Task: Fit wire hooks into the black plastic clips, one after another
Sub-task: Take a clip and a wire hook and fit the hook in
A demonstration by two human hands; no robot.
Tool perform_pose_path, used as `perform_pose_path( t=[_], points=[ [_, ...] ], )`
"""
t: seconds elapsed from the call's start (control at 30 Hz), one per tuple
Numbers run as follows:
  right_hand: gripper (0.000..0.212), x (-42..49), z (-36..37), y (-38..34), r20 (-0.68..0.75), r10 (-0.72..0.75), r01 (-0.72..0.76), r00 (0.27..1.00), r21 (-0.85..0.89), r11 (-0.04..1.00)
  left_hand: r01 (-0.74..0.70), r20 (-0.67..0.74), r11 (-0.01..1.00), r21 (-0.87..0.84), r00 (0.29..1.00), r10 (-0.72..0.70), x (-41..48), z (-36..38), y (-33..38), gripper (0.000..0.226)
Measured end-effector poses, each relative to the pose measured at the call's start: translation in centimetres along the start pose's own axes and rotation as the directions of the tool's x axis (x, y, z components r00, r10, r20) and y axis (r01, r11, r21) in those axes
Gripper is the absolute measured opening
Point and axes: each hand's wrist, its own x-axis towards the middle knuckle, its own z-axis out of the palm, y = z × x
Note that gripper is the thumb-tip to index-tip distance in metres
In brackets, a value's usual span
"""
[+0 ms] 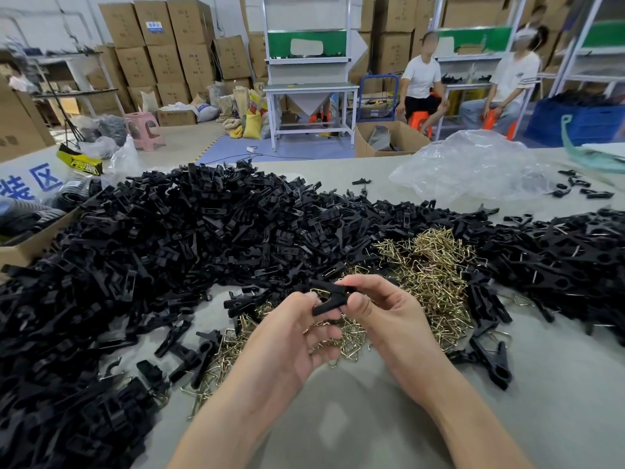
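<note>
Both my hands hold one black plastic clip (329, 299) just above the table, in the middle of the view. My left hand (294, 336) pinches its near end with curled fingers. My right hand (382, 316) grips its far end between thumb and fingers. A brass wire hook (319, 292) shows at the clip's top, partly hidden by my fingers. A heap of brass wire hooks (429, 265) lies right behind and under my hands. A large mound of loose black clips (169, 238) spreads across the left and the back.
Clips with wires fitted are piled at the right (581, 252). A crumpled clear plastic bag (473, 164) lies at the back right. A cardboard box (30, 245) stands at the left edge. Bare grey table (338, 418) lies between my forearms. Two persons sit far behind.
</note>
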Motion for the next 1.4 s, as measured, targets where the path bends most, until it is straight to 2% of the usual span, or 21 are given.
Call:
perform_pose_path(
  t=[0.1, 0.37, 0.5, 0.67, 0.93, 1.4],
  points=[
    [0.056, 0.0, -0.1, 0.0, 0.005, 0.009, -0.009, 1.000, 0.019, 1.000, 0.004, 0.016, 0.998, -0.066, 1.000, -0.003, 0.1, -0.1, -0.4, 0.027],
    [0.058, 0.0, 0.0, -0.1, 0.028, 0.005, -0.007, 1.000, 0.087, 0.996, 0.117, 0.223, 0.957, -0.264, 0.973, -0.058, -0.4, 0.1, -0.8, 0.040],
    [0.061, 0.0, 0.2, -0.1, 0.042, 0.029, -0.033, 0.999, 0.096, 0.995, 0.159, 0.273, 0.905, -0.394, 0.961, -0.050, -0.7, 0.2, -0.6, 0.040],
    [0.062, 0.1, 0.2, 0.0, 0.038, 0.046, -0.050, 0.998, 0.109, 0.993, 0.186, 0.283, 0.848, -0.497, 0.958, -0.044, -0.7, 0.1, -0.8, 0.026],
    [0.059, 0.1, -0.2, 0.0, 0.081, 0.041, -0.050, 0.996, 0.110, 0.993, 0.120, 0.203, 0.881, -0.457, 0.979, -0.028, -1.0, 0.3, -0.7, 0.022],
    [0.050, -0.5, -0.1, -1.1, 0.163, 0.051, -0.088, 0.985, 0.223, 0.971, 0.050, 0.199, 0.945, -0.324, 0.980, 0.016, -1.4, 0.5, -0.7, 0.019]
  ],
)
